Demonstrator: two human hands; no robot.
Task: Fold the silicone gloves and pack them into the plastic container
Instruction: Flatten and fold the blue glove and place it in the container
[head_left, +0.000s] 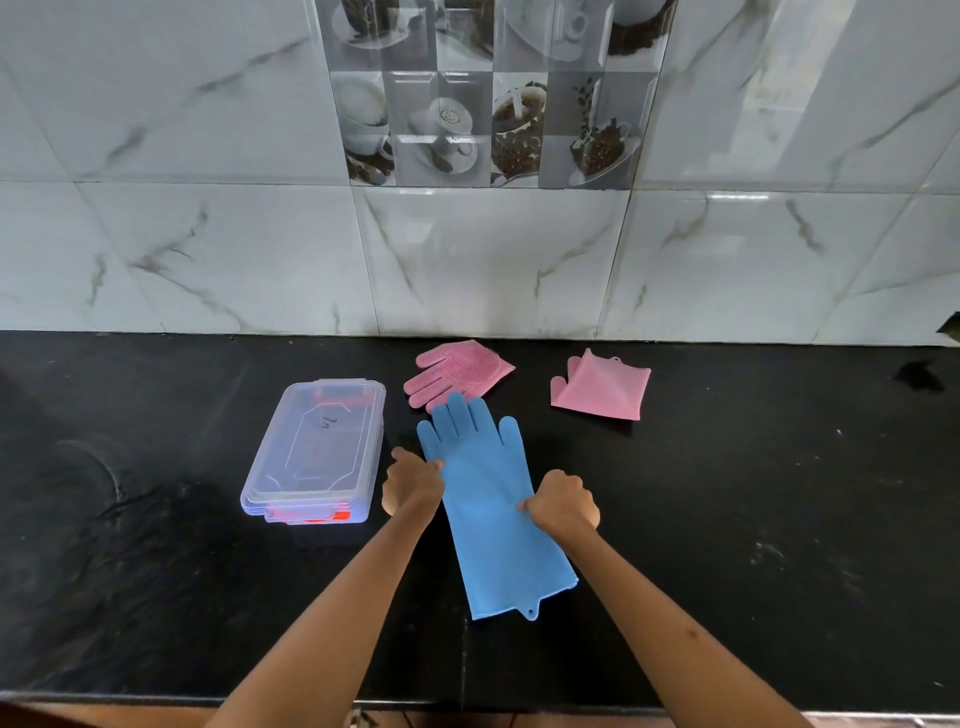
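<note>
Blue silicone glove (488, 499) lies flat on the black tabletop (753, 519), right of the lidded plastic container (317, 452). Left hand (410, 483) and right hand (563, 504) pinch its side edges, fingers curled; fold evenly, keeping the edges aligned.

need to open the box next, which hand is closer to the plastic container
Left. The left hand grips the blue glove just right of the plastic container; the right hand is across the glove.
</note>
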